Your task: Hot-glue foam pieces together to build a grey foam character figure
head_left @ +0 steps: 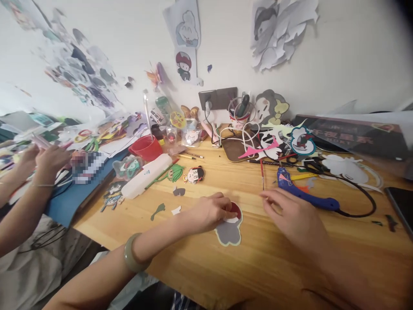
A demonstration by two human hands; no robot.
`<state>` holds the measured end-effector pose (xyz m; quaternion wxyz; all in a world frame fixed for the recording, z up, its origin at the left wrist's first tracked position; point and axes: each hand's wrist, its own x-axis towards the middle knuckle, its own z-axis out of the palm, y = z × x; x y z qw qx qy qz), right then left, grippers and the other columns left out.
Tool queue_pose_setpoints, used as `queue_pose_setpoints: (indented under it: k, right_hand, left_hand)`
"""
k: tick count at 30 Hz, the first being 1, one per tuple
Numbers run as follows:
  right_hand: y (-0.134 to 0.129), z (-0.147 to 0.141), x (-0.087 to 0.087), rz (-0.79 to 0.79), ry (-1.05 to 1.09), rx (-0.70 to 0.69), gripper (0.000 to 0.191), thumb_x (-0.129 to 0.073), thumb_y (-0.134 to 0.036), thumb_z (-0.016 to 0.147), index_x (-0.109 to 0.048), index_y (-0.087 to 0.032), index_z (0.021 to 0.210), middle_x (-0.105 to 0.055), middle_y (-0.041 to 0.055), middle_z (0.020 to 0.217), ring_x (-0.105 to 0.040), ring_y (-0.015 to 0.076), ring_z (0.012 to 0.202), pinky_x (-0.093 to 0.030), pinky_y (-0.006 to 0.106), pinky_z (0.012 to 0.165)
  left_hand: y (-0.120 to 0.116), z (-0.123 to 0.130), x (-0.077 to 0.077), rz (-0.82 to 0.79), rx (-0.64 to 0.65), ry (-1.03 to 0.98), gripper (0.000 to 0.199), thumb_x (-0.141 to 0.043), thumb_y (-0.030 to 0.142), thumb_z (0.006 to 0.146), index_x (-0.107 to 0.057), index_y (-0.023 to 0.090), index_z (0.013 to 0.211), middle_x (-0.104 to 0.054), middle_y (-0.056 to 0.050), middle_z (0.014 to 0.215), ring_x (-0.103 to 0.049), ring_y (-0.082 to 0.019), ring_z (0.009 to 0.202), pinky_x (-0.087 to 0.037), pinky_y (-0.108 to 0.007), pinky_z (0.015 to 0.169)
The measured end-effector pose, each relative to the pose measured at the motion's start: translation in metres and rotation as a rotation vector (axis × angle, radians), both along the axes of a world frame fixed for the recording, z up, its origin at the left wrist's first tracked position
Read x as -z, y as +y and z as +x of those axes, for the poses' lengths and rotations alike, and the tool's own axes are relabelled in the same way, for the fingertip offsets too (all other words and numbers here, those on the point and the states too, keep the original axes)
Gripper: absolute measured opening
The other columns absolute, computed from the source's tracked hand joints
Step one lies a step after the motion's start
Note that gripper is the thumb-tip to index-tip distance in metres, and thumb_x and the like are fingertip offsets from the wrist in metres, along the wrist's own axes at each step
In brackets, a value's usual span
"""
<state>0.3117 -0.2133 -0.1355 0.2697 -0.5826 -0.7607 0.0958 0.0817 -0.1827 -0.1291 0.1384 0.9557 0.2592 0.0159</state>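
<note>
My left hand (214, 213), fingers bent and pressed together, is on a layered paper cutout (228, 232). The cutout has a grey body, a pale green border, a dark red top and a white strip; the fingers partly cover the red and white pieces. To the right, my right hand (287, 211) hovers low over the table with thumb and forefinger a little apart. Its fingertips are by the lower end of a thin red stick (262, 172); I cannot tell whether they touch it. Small scraps, a white one (176, 210) and a dark green one (158, 211), lie left of the cutout.
A blue glue gun (303, 193) with a black cord lies right, near black scissors (311, 163). Finished paper figures (194, 175), a white strip-like case (146, 176) and a red cup (146, 147) stand left. Another person's hands (51, 157) work at far left. A phone (402, 206) lies right.
</note>
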Motion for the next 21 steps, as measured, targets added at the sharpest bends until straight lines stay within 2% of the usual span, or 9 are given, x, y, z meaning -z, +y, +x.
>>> queue_pose_setpoints:
  k: [4,7,11,14,18,21]
  right_hand:
    - [-0.007,-0.023,0.011,-0.218,0.022,-0.153,0.017,-0.046,-0.022,0.084,-0.059,-0.023,0.093,-0.064,-0.0009,0.092,-0.06,0.0179,0.083,-0.045,0.031,0.07]
    - [-0.01,-0.037,0.015,-0.292,0.046,-0.181,0.019,-0.049,-0.024,0.083,-0.057,-0.024,0.1,-0.061,0.0012,0.099,-0.057,0.019,0.088,-0.045,0.033,0.076]
    - [-0.008,-0.042,0.016,-0.331,0.044,-0.235,0.034,-0.047,-0.018,0.081,-0.051,-0.024,0.114,-0.055,0.0036,0.109,-0.053,0.0195,0.097,-0.044,0.034,0.081]
    - [-0.004,-0.041,0.017,-0.374,0.023,-0.259,0.038,-0.045,-0.014,0.079,-0.05,-0.024,0.116,-0.054,0.0034,0.111,-0.053,0.0188,0.098,-0.045,0.033,0.08]
    - [0.001,-0.041,0.02,-0.358,-0.019,-0.242,0.03,-0.046,-0.025,0.083,-0.051,-0.025,0.113,-0.055,0.0036,0.11,-0.055,0.019,0.096,-0.048,0.033,0.077]
    - [0.004,-0.044,0.025,-0.314,-0.107,-0.248,0.028,-0.046,-0.032,0.085,-0.052,-0.025,0.111,-0.057,0.0048,0.106,-0.058,0.0205,0.09,-0.051,0.034,0.069]
  left_hand:
    - [-0.007,-0.002,0.002,0.05,-0.041,0.026,0.028,-0.04,0.023,0.091,-0.055,0.024,0.114,-0.055,-0.006,0.097,-0.049,-0.018,0.087,-0.044,-0.028,0.071]
    - [-0.016,0.001,0.003,0.081,-0.096,0.04,0.026,-0.038,0.022,0.092,-0.054,0.023,0.112,-0.054,-0.005,0.103,-0.049,-0.019,0.089,-0.047,-0.029,0.07]
    - [-0.034,0.009,0.009,0.154,-0.154,0.032,0.02,-0.043,0.016,0.089,-0.055,0.014,0.104,-0.056,-0.005,0.097,-0.051,-0.019,0.085,-0.05,-0.03,0.069]
    - [-0.047,0.014,0.019,0.21,-0.228,-0.018,0.018,-0.046,0.01,0.084,-0.058,0.01,0.097,-0.059,-0.005,0.09,-0.054,-0.019,0.079,-0.052,-0.029,0.065]
    - [-0.055,0.015,0.03,0.347,-0.334,-0.167,0.027,-0.037,0.008,0.084,-0.059,0.007,0.099,-0.064,-0.006,0.094,-0.058,-0.018,0.085,-0.052,-0.024,0.069]
    - [-0.058,0.014,0.035,0.463,-0.365,-0.233,0.034,-0.03,0.008,0.086,-0.061,0.008,0.098,-0.066,-0.005,0.098,-0.058,-0.017,0.092,-0.051,-0.022,0.074]
